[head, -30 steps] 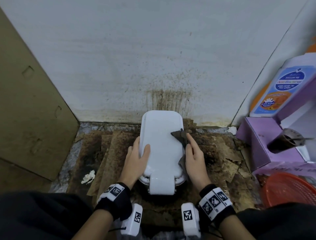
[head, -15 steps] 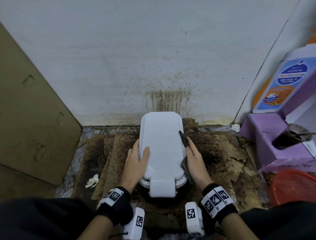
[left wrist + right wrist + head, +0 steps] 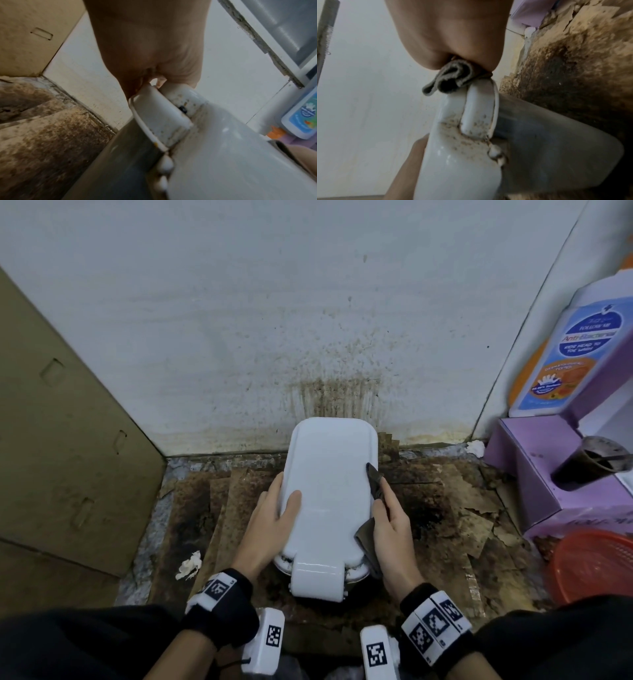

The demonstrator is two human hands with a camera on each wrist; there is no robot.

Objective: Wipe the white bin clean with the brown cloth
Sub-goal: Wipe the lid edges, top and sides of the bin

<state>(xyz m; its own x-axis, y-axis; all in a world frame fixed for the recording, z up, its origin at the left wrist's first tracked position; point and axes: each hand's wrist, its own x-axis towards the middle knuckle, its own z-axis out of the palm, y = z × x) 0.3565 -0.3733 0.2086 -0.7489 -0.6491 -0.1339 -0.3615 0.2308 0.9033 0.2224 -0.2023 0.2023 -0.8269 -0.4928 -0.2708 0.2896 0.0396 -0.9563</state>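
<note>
The white bin [image 3: 329, 491] stands on the floor against the wall with its lid down. My left hand [image 3: 274, 515] grips the lid's left edge, thumb on top. My right hand [image 3: 387, 522] holds the brown cloth [image 3: 375, 481] against the lid's right edge, and a fold hangs below the palm. In the left wrist view the left hand [image 3: 154, 54] clasps the speckled lid rim [image 3: 163, 112]. In the right wrist view the right hand [image 3: 453, 33] has the bunched cloth [image 3: 452, 75] wedged onto the bin [image 3: 471, 135], whose rim carries brown grime.
A cardboard sheet [image 3: 68, 440] leans at the left. Stained cardboard [image 3: 462, 508] covers the floor, with a crumpled tissue [image 3: 188, 565] at the left. On the right are a purple box [image 3: 534, 474], a dark cup [image 3: 589, 463], a wash bottle [image 3: 575, 354] and a red basket [image 3: 596, 566].
The right hand has drawn the cloth off the lid's top onto its right edge and slid slightly toward me. The left hand keeps its grip.
</note>
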